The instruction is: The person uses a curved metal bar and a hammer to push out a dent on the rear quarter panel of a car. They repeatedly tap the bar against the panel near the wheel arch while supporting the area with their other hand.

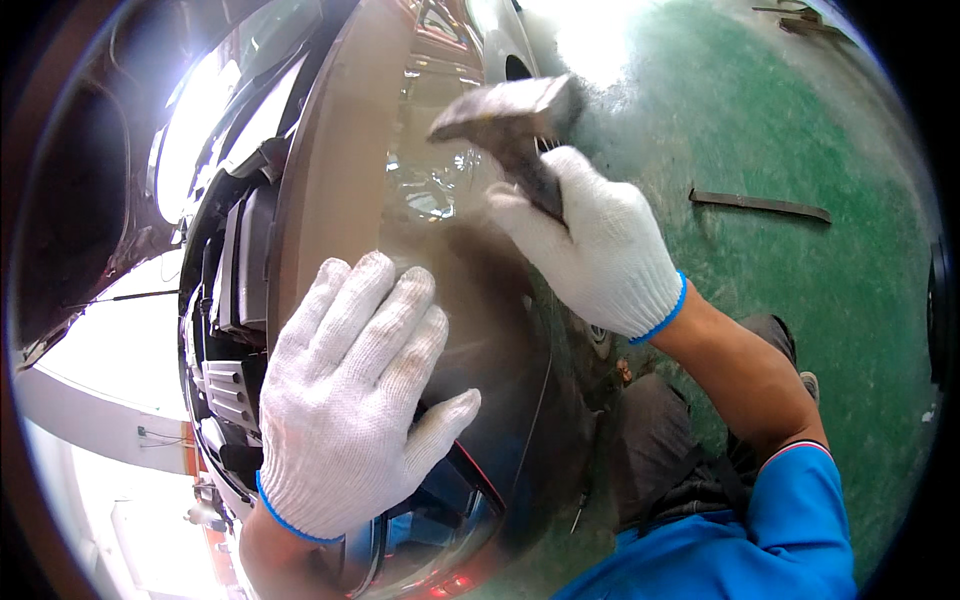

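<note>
In a white knit glove with a blue cuff, my left hand (350, 400) lies flat on the brown car fender (340, 130), fingers stretched out and side by side. The thumb points off to the right, above the headlight (440, 530). My right hand (600, 240), gloved the same way, is closed around the handle of a hammer (510, 110). The hammer's worn grey metal head is raised over the fender's outer side, ahead of the left hand, and looks slightly blurred. Most of its handle is hidden inside the right hand.
Left of the fender is the open engine bay (235, 270) with dark and grey parts, under a raised hood (80, 150). A flat dark metal strip (760, 205) lies on the green floor (800, 300) to the right. My bent legs (655, 430) are close beside the car.
</note>
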{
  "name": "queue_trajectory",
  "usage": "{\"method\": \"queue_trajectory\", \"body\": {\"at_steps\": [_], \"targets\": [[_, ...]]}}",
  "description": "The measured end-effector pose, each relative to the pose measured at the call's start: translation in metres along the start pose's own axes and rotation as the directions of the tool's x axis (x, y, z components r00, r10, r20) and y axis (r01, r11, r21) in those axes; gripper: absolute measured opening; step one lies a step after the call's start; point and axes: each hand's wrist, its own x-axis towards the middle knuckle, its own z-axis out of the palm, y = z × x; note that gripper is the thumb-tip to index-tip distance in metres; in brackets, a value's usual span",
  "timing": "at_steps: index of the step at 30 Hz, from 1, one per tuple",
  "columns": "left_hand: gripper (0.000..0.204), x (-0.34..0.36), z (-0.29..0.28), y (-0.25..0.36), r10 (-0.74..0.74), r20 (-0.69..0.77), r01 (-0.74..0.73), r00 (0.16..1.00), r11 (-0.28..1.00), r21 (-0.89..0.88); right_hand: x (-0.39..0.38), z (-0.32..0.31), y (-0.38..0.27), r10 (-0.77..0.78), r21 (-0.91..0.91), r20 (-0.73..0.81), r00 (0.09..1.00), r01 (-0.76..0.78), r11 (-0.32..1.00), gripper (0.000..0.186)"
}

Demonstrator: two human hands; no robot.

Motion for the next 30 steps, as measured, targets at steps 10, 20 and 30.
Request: {"method": "queue_trajectory", "body": {"at_steps": [10, 20, 30], "targets": [[0.046, 0.002, 0.002, 0.0, 0.005, -0.003, -0.005, 1.0, 1.0, -0.002, -0.007, 0.006, 0.006, 0.026, -0.058, 0.033, 0.999, -0.024, 0.998, 0.036], [0.045, 0.0, 0.003, 0.0, -0.003, 0.002, 0.003, 1.0, 1.0, -0.025, 0.007, 0.007, 0.003, 0.026, -0.095, 0.1, 0.995, -0.016, 0.995, 0.038], [0.049, 0.001, 0.0, -0.002, -0.009, 0.047, 0.009, 0.999, 1.0, 0.001, 0.004, -0.009, 0.012, 0.206, 0.168, 0.072, 0.976, -0.216, 0.962, 0.036]]}}
